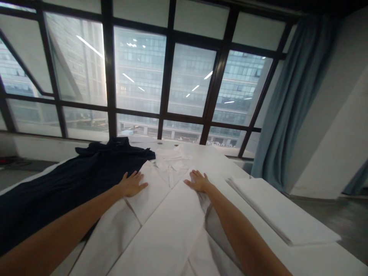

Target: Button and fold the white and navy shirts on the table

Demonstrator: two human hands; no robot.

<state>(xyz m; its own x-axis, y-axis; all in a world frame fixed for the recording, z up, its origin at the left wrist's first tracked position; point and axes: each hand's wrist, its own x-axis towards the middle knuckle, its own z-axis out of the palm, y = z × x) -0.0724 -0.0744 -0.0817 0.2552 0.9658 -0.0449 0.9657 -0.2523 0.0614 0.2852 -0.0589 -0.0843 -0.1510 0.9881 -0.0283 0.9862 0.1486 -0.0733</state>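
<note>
A white shirt (161, 226) lies spread on a white table (316, 264), collar (172, 161) at the far end, its sides folded inward. My left hand (132, 184) lies flat, fingers apart, on the shirt's left folded part. My right hand (199, 181) presses flat on the right folded part near the shoulder. Neither hand holds anything.
A dark navy garment (66, 188) lies spread on the table to the left, touching the white shirt. A stack of folded white cloth (281, 211) sits at the right. Large windows (138, 76) stand behind the table, with a blue curtain (290, 103) at the right.
</note>
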